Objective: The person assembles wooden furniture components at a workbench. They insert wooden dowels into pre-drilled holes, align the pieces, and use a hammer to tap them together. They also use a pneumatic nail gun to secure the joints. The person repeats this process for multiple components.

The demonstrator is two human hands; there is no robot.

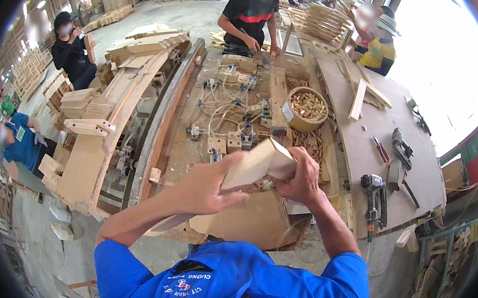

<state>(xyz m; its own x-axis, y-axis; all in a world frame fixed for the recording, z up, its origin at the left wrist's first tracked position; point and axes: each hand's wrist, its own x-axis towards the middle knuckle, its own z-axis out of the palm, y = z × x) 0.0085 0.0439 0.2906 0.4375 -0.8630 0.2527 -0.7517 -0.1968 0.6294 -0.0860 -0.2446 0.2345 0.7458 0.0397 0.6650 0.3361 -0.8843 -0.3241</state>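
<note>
Both of my hands hold one pale wooden block (257,164) up over the workbench. My left hand (206,186) grips its lower left side, thumb on top. My right hand (299,178) wraps around its right end. The block is tilted, its far end raised. Under it lies a curved wooden panel (256,222) on the bench. Blue sleeves cover my upper arms at the bottom of the view.
A round tub of wooden dowels (306,109) stands beyond, with loose dowels (308,143) beside it. Clamps and hoses (227,118) cover the jig. Power tools (374,194) and red pliers (381,150) lie on the grey table at right. Other people work at the far end and left.
</note>
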